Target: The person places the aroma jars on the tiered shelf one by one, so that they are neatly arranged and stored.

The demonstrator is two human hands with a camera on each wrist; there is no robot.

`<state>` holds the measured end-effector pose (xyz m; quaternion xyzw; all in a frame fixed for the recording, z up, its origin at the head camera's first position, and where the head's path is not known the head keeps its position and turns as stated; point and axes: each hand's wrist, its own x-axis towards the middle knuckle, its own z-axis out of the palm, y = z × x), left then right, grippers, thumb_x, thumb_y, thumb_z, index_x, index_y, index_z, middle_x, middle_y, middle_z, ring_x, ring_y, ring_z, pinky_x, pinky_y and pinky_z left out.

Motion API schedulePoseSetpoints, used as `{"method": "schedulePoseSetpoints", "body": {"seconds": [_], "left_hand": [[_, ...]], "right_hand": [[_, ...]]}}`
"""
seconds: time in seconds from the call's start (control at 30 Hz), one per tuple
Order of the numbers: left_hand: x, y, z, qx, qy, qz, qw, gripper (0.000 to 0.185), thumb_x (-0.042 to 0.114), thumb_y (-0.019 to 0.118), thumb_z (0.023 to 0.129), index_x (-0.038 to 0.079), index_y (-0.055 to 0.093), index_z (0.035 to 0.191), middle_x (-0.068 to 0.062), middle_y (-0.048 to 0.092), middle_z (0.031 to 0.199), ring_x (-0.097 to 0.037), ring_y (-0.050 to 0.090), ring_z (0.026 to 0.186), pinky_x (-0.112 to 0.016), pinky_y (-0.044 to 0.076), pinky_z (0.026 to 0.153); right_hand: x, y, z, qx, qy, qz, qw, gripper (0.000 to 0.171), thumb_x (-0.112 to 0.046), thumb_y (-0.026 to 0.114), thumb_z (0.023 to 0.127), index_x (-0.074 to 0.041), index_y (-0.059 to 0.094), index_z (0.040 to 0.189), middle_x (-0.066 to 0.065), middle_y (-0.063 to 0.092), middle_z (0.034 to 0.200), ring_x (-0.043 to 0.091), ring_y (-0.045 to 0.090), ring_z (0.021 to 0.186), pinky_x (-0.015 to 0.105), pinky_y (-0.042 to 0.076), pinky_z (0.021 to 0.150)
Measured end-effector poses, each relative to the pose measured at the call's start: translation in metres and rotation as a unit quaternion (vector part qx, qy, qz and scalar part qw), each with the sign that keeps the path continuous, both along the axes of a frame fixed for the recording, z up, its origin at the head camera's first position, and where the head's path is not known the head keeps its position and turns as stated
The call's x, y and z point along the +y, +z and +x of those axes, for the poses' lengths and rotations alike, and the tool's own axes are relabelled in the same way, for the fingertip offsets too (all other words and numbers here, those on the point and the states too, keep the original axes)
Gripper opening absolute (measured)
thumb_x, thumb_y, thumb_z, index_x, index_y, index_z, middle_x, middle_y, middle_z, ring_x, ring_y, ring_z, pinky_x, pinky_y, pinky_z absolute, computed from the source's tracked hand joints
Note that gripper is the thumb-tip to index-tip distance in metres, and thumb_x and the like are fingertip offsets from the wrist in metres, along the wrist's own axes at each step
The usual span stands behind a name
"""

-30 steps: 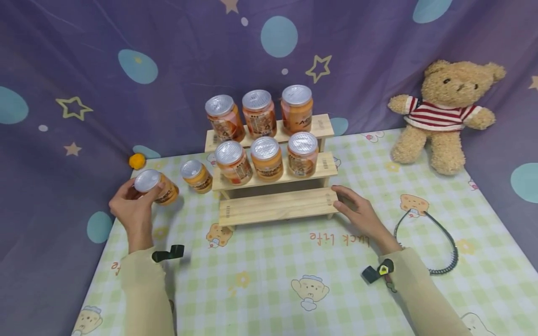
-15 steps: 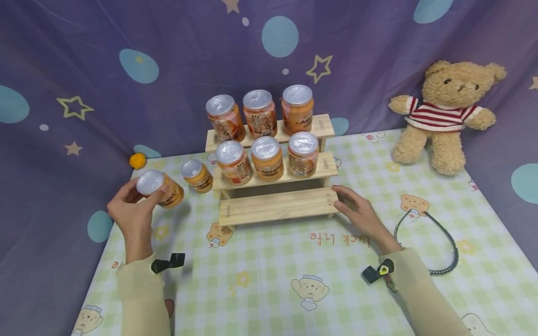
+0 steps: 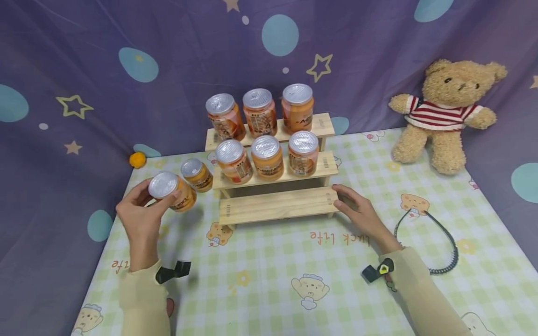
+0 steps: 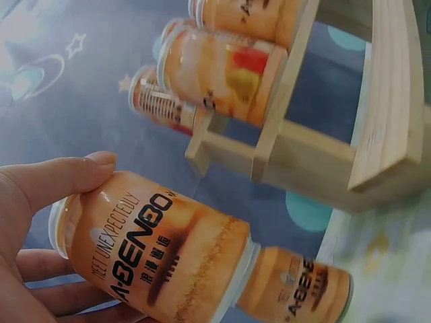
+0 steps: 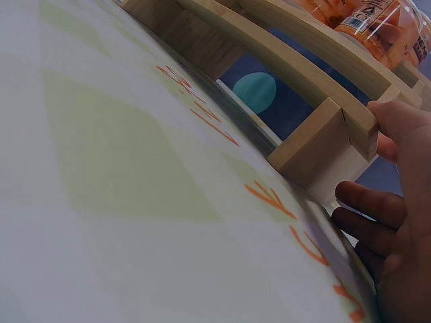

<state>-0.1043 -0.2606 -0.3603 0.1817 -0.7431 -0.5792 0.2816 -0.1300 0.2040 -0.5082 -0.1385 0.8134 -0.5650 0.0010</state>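
Observation:
In the head view my left hand grips an orange jar with a silver lid, held tilted above the tablecloth. Its thumb lies across the jar's upper side in the left wrist view. Just beyond it a smaller-looking jar of the same kind stands on the cloth. A three-step wooden display rack carries several similar jars on its upper two steps; the bottom step is bare. My right hand holds the right end of that bottom step between thumb and index finger, the other fingers loosely bent below in the right wrist view.
A teddy bear in a striped shirt sits at the back right. A dark coiled cord lies on the checked tablecloth right of my right hand. A yellow pompom is at the back left, by the purple curtain.
My left hand has carried the jar to the right and slightly toward me, closer to the standing jar. The right hand and the rack have stayed in place.

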Motion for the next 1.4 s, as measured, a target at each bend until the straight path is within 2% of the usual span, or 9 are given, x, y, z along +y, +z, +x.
{"method": "schedulePoseSetpoints", "body": {"seconds": [0.23, 0.43, 0.53, 0.83, 1.17, 1.4], "left_hand": [[0.016, 0.003, 0.007, 0.02, -0.039, 0.005, 0.999, 0.054, -0.007, 0.091, 0.061, 0.004, 0.074, 0.112, 0.007, 0.072, 0.096, -0.009, 0.066, 0.083, -0.01, 0.055, 0.067], [0.03, 0.005, 0.012, 0.032, -0.085, -0.017, 0.9958, 0.055, -0.008, 0.089, 0.062, 0.002, 0.073, 0.114, 0.006, 0.073, 0.099, -0.008, 0.069, 0.087, -0.012, 0.057, 0.07], [0.037, 0.006, 0.013, 0.025, -0.101, -0.037, 0.9938, 0.055, -0.007, 0.089, 0.063, 0.002, 0.073, 0.115, 0.009, 0.073, 0.099, -0.007, 0.069, 0.087, -0.012, 0.058, 0.07], [0.059, 0.008, 0.016, 0.009, -0.139, -0.056, 0.9887, 0.059, -0.005, 0.09, 0.064, 0.005, 0.073, 0.119, 0.014, 0.072, 0.102, -0.005, 0.069, 0.092, -0.012, 0.057, 0.073], [0.082, 0.003, 0.015, 0.015, -0.194, -0.052, 0.9794, 0.058, -0.006, 0.09, 0.064, 0.003, 0.072, 0.118, 0.018, 0.071, 0.104, -0.004, 0.07, 0.095, -0.014, 0.058, 0.076], [0.096, -0.004, 0.014, 0.003, -0.215, -0.06, 0.9748, 0.061, -0.003, 0.091, 0.063, 0.005, 0.071, 0.121, 0.011, 0.07, 0.107, -0.003, 0.069, 0.096, -0.014, 0.058, 0.077]], "right_hand": [[-0.001, 0.001, 0.0, -0.004, 0.001, 0.0, 1.0, 0.045, -0.018, 0.058, 0.102, -0.013, 0.051, 0.146, 0.013, 0.051, 0.151, 0.034, 0.05, 0.138, 0.004, 0.036, 0.106], [-0.001, 0.0, 0.0, -0.008, 0.002, -0.001, 1.0, 0.045, -0.018, 0.058, 0.102, -0.013, 0.05, 0.146, 0.012, 0.051, 0.152, 0.035, 0.049, 0.139, 0.004, 0.037, 0.106], [-0.001, 0.0, 0.0, -0.011, 0.003, -0.004, 1.0, 0.045, -0.019, 0.058, 0.102, -0.013, 0.05, 0.146, 0.012, 0.05, 0.152, 0.034, 0.049, 0.14, 0.004, 0.037, 0.106], [0.0, 0.0, 0.0, -0.021, 0.013, -0.011, 1.0, 0.046, -0.019, 0.056, 0.103, -0.012, 0.048, 0.148, 0.014, 0.048, 0.154, 0.035, 0.047, 0.141, 0.004, 0.037, 0.104], [-0.001, 0.002, 0.0, -0.021, 0.008, -0.001, 1.0, 0.046, -0.02, 0.057, 0.103, -0.014, 0.049, 0.147, 0.013, 0.049, 0.153, 0.036, 0.048, 0.14, 0.009, 0.039, 0.107], [-0.001, 0.002, 0.001, -0.02, 0.01, -0.002, 1.0, 0.046, -0.019, 0.057, 0.103, -0.014, 0.049, 0.147, 0.013, 0.049, 0.153, 0.036, 0.048, 0.14, 0.009, 0.039, 0.107]]}}
